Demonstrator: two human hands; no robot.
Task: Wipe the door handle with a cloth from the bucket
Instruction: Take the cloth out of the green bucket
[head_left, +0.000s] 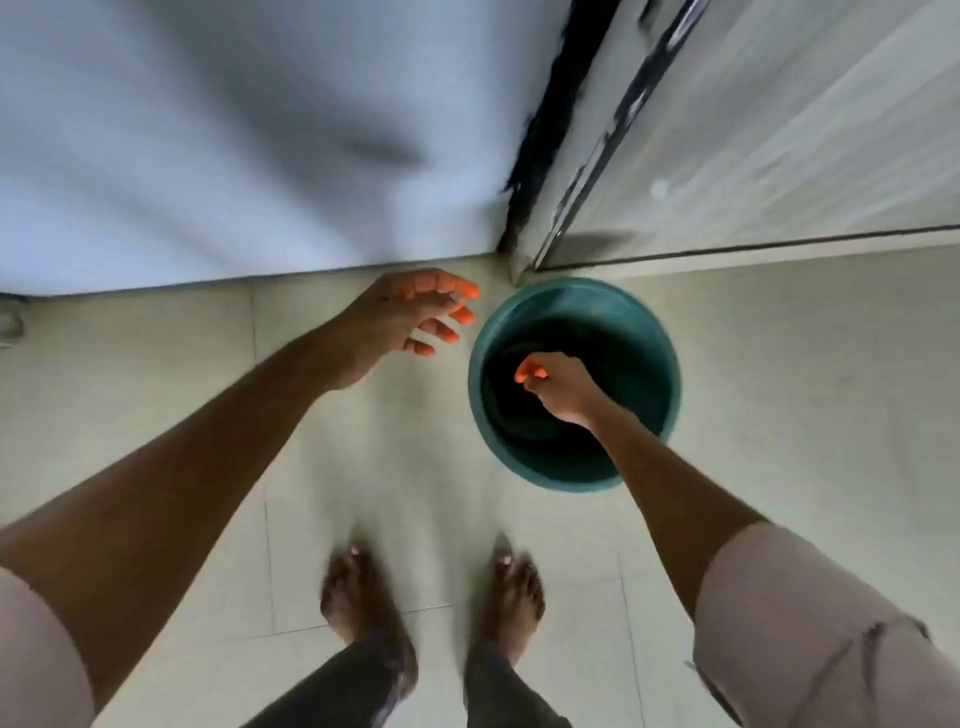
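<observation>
A teal plastic bucket (644, 332) stands on the tiled floor, close to the bottom corner of the door (779, 130). Its inside is dark, with dark folds that look like a cloth (524, 421) at the bottom. My right hand (561, 387) reaches down into the bucket with its fingers bunched together; whether they grip the cloth is hidden by the dark. My left hand (410, 317) hovers to the left of the bucket, above the floor, fingers spread and holding nothing. No door handle is in view.
A pale wall (234, 130) rises on the left and meets the door frame (540, 130) at a dark gap. A dark metal strip (618, 119) runs along the door's edge. My bare feet (363, 597) stand on the light tiles just behind the bucket.
</observation>
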